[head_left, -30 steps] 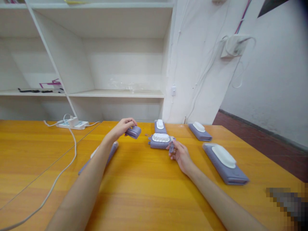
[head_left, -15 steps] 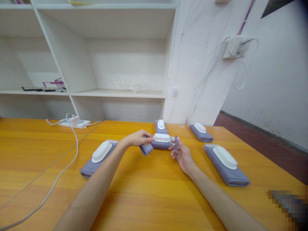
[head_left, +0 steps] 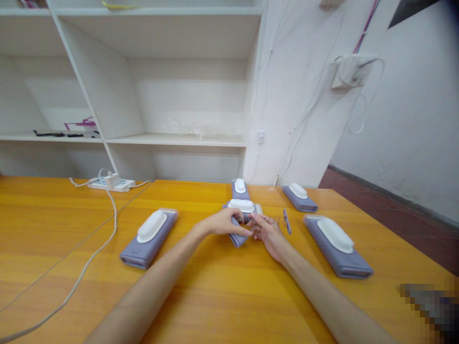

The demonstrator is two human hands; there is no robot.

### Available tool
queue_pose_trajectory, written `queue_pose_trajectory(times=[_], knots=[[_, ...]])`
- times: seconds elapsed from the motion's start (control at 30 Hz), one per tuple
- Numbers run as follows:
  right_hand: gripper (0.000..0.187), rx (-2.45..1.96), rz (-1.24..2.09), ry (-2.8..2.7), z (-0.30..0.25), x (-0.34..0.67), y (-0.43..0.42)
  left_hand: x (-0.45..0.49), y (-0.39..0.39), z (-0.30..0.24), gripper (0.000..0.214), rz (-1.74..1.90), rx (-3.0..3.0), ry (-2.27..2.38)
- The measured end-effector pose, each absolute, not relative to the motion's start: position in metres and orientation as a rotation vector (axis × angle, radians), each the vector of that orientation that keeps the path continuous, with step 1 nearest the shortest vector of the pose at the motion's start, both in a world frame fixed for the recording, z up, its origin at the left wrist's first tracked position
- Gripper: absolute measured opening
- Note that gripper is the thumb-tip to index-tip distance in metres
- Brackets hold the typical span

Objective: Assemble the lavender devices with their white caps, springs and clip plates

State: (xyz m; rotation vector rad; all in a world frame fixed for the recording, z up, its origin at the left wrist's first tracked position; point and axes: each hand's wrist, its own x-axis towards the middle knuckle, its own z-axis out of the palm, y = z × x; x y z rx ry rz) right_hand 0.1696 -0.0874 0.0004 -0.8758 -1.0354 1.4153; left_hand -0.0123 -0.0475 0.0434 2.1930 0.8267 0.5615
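Observation:
My left hand (head_left: 224, 222) is closed around a small lavender piece (head_left: 238, 237) that tilts down below its fingers. The fingertips of my right hand (head_left: 267, 234) are pinched together close to my left fingers; a small dark thing between the two hands is mostly hidden. Just right of my right hand is a thin purple piece (head_left: 287, 221) with fine wire-like parts; whether it touches the hand I cannot tell. Behind my hands a lavender case (head_left: 258, 209) lies on the table, with a white oval piece (head_left: 241, 206) with a ridged edge on top.
Similar lavender cases topped with white ovals lie at the left (head_left: 148, 241), the back (head_left: 240, 190), the back right (head_left: 301, 200) and the right (head_left: 339, 248). A power strip (head_left: 124, 185) with a white cable (head_left: 95, 258) lies at left. White shelves (head_left: 175, 139) stand behind the table.
My left hand has moved right with the lavender piece, close to my right hand. The purple piece that was at my right fingers is now to the right of that hand.

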Motion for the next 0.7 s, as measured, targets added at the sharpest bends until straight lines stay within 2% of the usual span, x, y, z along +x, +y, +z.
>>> queue_pose_trajectory(times=[0.17,0.4,0.7], knots=[[0.026,-0.906,1.403,-1.060,-0.002,0.171,-0.086,-0.023,-0.044,0.031,0.069,0.632,2.057,0.913],[0.029,-0.923,1.393,-1.085,-0.003,0.171,-0.086,-0.024,-0.043,0.036,0.047,0.734,1.971,0.946],[0.031,-0.982,1.358,-1.255,0.000,0.168,-0.091,-0.016,-0.039,0.025,0.053,0.841,1.750,0.950]])
